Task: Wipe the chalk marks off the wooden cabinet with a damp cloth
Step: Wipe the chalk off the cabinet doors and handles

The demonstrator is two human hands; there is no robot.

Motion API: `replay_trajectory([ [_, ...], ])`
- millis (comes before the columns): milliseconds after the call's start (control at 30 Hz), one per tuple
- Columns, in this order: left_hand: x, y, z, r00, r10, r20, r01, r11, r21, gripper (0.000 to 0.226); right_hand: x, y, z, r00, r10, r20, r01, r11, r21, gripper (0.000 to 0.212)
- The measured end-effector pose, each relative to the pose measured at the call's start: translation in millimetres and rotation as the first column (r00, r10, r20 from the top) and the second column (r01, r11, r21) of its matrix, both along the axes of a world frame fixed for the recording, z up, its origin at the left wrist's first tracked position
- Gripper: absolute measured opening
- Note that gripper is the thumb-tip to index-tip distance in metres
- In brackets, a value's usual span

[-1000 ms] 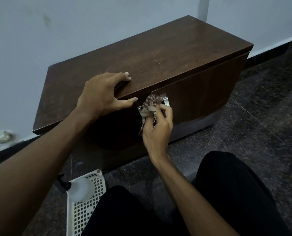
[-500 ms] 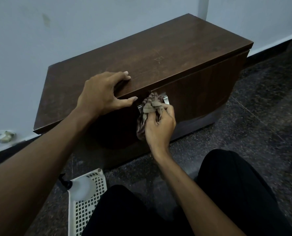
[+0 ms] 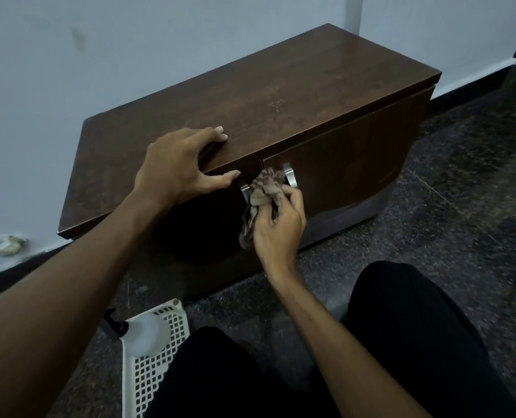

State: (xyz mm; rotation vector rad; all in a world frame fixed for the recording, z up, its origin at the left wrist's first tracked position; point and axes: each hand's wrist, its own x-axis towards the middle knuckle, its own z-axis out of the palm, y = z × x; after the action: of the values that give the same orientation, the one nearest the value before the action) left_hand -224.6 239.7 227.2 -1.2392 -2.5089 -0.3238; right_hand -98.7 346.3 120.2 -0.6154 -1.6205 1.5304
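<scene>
While left hand (image 3: 176,167) braces cabinet (image 3: 280,95), right hand (image 3: 277,227) grips cloth (image 3: 262,194)

Basket (image 3: 155,369) on floor (image 3: 461,236) before cabinet (image 3: 280,95), left.

The cabinet (image 3: 295,95) is dark wood with a faint satin sheen on top. Its handles (image 3: 290,175) are brushed metal. The cloth (image 3: 262,188) is soft, crumpled woven fabric. The basket (image 3: 157,366) is white perforated plastic; the floor (image 3: 461,206) is speckled polished stone.
</scene>
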Motion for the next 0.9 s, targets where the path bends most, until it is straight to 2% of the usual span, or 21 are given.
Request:
replay_trajectory([
  [167, 1, 0, 0, 1.0, -0.005, 0.016, 0.005, 1.0, 0.002, 0.07, 0, 2, -12, 1.0, -0.002, -0.031, 0.004, 0.997, 0.077, 0.026],
  [267, 3, 0, 1, 1.0, 0.002, 0.016, -0.002, 1.0, 0.014, 0.068, 5, -2, -49, 0.994, -0.001, 0.113, -0.001, 1.0, 0.018, 0.035],
  [367, 5, 0, 1, 1.0, 0.004, 0.01, -0.004, 1.0, 0.008, 0.067, 8, -3, -80, 0.961, 0.03, 0.275, -0.007, 0.997, -0.082, 0.029],
  [433, 5, 0, 2, 1.0, 0.0, 0.009, 0.0, 1.0, 0.006, 0.067, 10, -2, -84, 0.948, 0.045, 0.316, -0.002, 0.991, -0.135, 0.029],
  [533, 4, 0, 2, 1.0, 0.0, 0.005, 0.0, 1.0, 0.006, 0.066, 8, -1, -72, 0.964, 0.019, 0.266, 0.037, 0.978, -0.205, 0.026],
  [633, 4, 0, 3, 1.0, -0.006, 0.002, 0.006, 1.0, 0.001, 0.067, 5, 2, -55, 0.988, -0.012, 0.152, 0.055, 0.959, -0.278, 0.021],
  [833, 3, 0, 2, 1.0, -0.006, 0.012, 0.006, 1.0, 0.001, 0.067, 7, 3, -59, 0.993, -0.025, 0.113, 0.042, 0.988, -0.148, 0.022],
  [900, 3, 0, 2, 1.0, -0.008, 0.011, 0.008, 1.0, -0.006, 0.067, 5, 7, -61, 0.99, -0.061, 0.127, 0.087, 0.974, -0.211, 0.021],
])
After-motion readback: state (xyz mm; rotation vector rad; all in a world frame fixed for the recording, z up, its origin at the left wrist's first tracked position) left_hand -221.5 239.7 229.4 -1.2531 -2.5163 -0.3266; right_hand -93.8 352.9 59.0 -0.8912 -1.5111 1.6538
